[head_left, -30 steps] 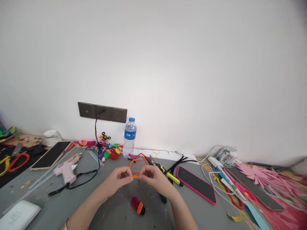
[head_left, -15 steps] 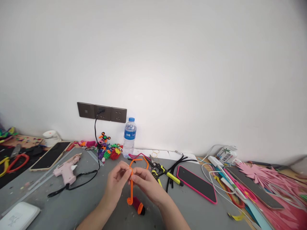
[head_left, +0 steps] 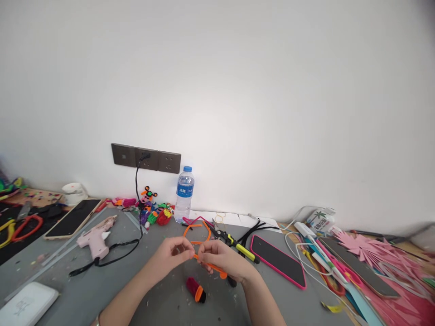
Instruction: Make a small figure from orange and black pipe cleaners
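An orange pipe cleaner [head_left: 217, 269] with a small coil at one end runs between my hands. My left hand [head_left: 175, 258] pinches its far tip between thumb and finger. My right hand [head_left: 222, 259] grips it along its length, fingers curled, the coiled end showing below the palm. Just beneath my hands lies a small dark-red, orange and black pipe-cleaner piece [head_left: 195, 290] on the grey mat [head_left: 152, 299]. Behind my hands rests another bent orange pipe cleaner [head_left: 197, 226]. Yellow-and-black pliers [head_left: 238, 245] lie beyond my right hand, partly hidden by it.
A pink glue gun [head_left: 97, 240], its cord plugged into the wall socket [head_left: 146, 158], lies left. A water bottle [head_left: 185, 194] stands by the wall near small pipe-cleaner figures [head_left: 159, 213]. Right are a pink-cased phone [head_left: 278, 261], black pipe cleaners [head_left: 253, 232] and pink paper [head_left: 363, 244].
The orange pipe cleaner has swung from hanging upright to slanting down rightward, its coil now under my right hand. My hands have shifted slightly down and right.
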`<state>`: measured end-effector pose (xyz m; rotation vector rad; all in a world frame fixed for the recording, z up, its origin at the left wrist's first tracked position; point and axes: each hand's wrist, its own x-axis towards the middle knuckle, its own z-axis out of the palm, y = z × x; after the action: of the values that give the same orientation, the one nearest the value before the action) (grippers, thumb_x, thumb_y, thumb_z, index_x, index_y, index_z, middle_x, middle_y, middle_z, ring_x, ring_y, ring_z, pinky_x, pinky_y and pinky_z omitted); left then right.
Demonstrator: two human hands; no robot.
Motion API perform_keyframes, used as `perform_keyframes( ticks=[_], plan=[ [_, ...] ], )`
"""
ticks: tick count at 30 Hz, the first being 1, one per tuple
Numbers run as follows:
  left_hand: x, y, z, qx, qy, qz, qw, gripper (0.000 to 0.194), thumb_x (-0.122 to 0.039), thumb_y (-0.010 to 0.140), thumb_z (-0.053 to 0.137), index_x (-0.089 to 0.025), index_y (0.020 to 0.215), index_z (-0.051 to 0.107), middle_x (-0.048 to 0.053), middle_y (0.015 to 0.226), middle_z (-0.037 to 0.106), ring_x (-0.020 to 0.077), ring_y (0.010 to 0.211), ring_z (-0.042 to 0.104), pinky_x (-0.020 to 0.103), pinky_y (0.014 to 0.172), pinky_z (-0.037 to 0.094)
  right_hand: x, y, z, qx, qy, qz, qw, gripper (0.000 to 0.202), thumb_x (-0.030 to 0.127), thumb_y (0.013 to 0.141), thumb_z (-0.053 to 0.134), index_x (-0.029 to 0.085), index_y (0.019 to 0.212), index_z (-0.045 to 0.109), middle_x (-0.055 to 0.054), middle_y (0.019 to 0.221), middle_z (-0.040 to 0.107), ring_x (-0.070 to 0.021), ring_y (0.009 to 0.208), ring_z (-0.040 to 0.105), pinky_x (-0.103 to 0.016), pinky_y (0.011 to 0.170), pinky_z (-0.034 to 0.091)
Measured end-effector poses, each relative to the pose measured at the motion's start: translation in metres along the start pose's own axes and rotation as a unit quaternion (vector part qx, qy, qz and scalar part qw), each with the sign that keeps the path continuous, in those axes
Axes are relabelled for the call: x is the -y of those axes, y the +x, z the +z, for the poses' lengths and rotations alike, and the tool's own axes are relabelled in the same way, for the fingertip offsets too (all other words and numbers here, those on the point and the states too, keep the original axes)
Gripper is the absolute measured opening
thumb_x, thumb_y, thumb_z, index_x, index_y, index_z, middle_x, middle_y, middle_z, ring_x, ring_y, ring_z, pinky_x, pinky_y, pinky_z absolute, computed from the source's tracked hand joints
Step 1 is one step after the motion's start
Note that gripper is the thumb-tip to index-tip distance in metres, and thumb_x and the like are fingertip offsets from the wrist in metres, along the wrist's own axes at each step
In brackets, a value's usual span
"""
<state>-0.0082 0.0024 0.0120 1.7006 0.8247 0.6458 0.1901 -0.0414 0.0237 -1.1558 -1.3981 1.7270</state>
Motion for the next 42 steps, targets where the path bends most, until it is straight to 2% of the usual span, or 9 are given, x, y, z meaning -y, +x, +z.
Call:
perform_keyframes(
  ticks=[7,10,15,20,27,30,36,39,42],
  plan=[
    [0.003,-0.001,-0.002,0.081,0.029,-0.055,0.995,0.028,-0.042,0.075,0.062,-0.015,0.071,0.069,-0.001,0.062,0.056,0.0128,0.058,0.043,0.023,0.055,0.03,0.004,-0.003,-0.002,0.016,-0.066,0.024,0.997,0.013,0.028,0.076,0.061,0.016,0.073,0.064,0.004,0.059,0.054,-0.0067,0.052,0.046,-0.018,0.047,0.031],
    [0.004,-0.001,-0.004,0.08,0.045,-0.058,0.994,0.029,-0.041,0.076,0.06,-0.015,0.067,0.067,-0.002,0.061,0.053,0.0132,0.059,0.042,0.024,0.056,0.03,0.004,-0.002,0.0,0.013,-0.086,0.02,0.996,0.019,0.035,0.076,0.064,0.016,0.075,0.066,0.004,0.059,0.054,-0.0065,0.051,0.043,-0.018,0.046,0.029],
    [0.006,0.0,-0.005,0.038,0.039,-0.04,0.998,0.033,-0.044,0.079,0.057,-0.016,0.066,0.064,-0.004,0.058,0.045,0.012,0.057,0.034,0.023,0.054,0.026,0.003,-0.001,0.003,-0.041,-0.102,-0.028,0.994,0.028,0.043,0.073,0.07,0.015,0.069,0.064,0.005,0.057,0.048,-0.0067,0.053,0.036,-0.02,0.047,0.026],
    [0.001,0.0,-0.002,-0.016,-0.012,-0.014,1.0,0.034,-0.047,0.08,0.057,-0.016,0.066,0.063,-0.003,0.06,0.049,0.0123,0.057,0.036,0.024,0.054,0.026,0.003,0.0,0.005,-0.036,-0.076,-0.05,0.995,0.029,0.044,0.074,0.069,0.016,0.068,0.066,0.005,0.056,0.049,-0.0067,0.051,0.035,-0.022,0.048,0.025],
    [-0.006,-0.001,0.012,-0.161,-0.116,0.008,0.98,0.038,-0.048,0.076,0.062,-0.018,0.056,0.052,-0.003,0.058,0.044,0.0132,0.059,0.041,0.024,0.058,0.034,-0.003,0.014,0.025,-0.036,0.043,-0.047,0.997,0.033,0.046,0.075,0.069,0.016,0.073,0.058,0.0,0.063,0.064,-0.0083,0.051,0.053,-0.019,0.047,0.033],
    [-0.003,-0.002,0.017,-0.188,-0.172,-0.003,0.967,0.038,-0.047,0.078,0.061,-0.018,0.056,0.05,-0.004,0.057,0.043,0.0123,0.057,0.04,0.023,0.055,0.034,-0.006,0.02,0.031,-0.039,0.089,-0.074,0.992,0.033,0.047,0.076,0.068,0.015,0.076,0.059,-0.001,0.065,0.064,-0.0089,0.054,0.055,-0.02,0.05,0.035],
    [-0.009,-0.001,0.004,-0.165,-0.103,-0.043,0.98,0.038,-0.053,0.076,0.061,-0.017,0.063,0.06,-0.003,0.056,0.049,0.0102,0.049,0.034,0.022,0.046,0.025,-0.004,0.017,0.02,-0.074,0.084,-0.076,0.991,0.035,0.049,0.077,0.066,0.015,0.072,0.062,0.004,0.061,0.053,-0.0061,0.052,0.041,-0.02,0.052,0.03],
    [-0.013,-0.002,-0.005,-0.096,-0.069,-0.068,0.991,0.044,-0.059,0.078,0.054,-0.018,0.069,0.064,-0.003,0.055,0.049,0.0112,0.05,0.035,0.022,0.046,0.023,-0.003,0.01,0.009,-0.049,0.059,-0.047,0.996,0.032,0.047,0.079,0.065,0.016,0.072,0.062,0.002,0.065,0.058,-0.0065,0.053,0.042,-0.02,0.049,0.026],
    [-0.012,-0.004,-0.007,-0.015,-0.043,-0.054,0.997,0.041,-0.055,0.08,0.054,-0.017,0.07,0.066,-0.002,0.06,0.053,0.0122,0.055,0.04,0.021,0.05,0.027,-0.003,0.004,0.002,-0.004,0.008,-0.007,1.0,0.028,0.043,0.08,0.064,0.015,0.073,0.066,0.003,0.057,0.058,-0.0058,0.046,0.038,-0.02,0.044,0.021]
  ],
)
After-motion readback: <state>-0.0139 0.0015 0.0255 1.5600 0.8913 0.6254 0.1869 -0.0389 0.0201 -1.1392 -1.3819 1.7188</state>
